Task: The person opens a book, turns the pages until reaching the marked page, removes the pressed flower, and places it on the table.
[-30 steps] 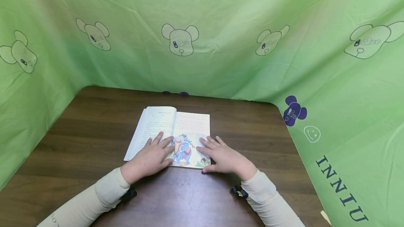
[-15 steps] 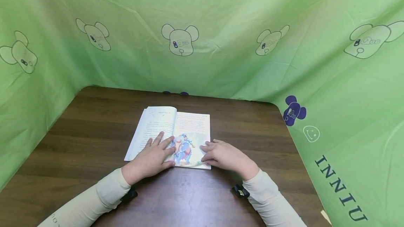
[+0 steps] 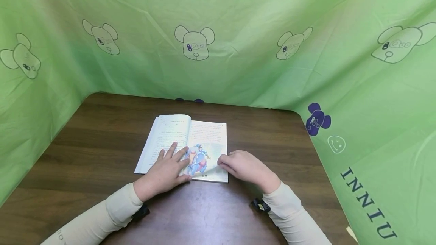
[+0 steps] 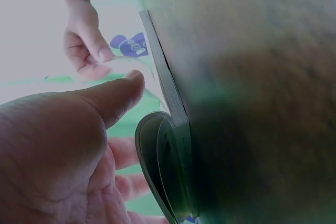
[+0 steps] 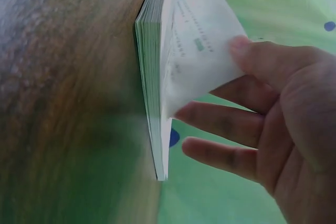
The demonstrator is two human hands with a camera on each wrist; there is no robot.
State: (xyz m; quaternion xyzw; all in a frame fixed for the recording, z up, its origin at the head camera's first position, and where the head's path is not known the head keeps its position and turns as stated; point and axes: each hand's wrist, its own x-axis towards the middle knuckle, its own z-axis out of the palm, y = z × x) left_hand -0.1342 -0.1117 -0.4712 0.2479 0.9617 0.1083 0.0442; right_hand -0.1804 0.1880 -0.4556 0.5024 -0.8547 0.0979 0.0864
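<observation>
An open book lies on the brown table, its right page printed with text above a coloured picture of a blue elephant. My left hand rests with fingers spread across the left page and the fold, thumb near the bottom edge. At the right side, my right hand pinches the lower corner of a page between thumb and forefinger. That page is lifted and bent up off the stack, as the right wrist view shows, and print is visible on its underside. The other right fingers are loosely bent beside the book.
The wooden table spreads around the book on all sides. A green cloth printed with bear heads hangs behind and along both sides of it. Dark straps sit at both wrists.
My right hand has gone from lying flat on the right page to pinching its corner and raising it, bending the picture. My left hand has stayed nearly in place.
</observation>
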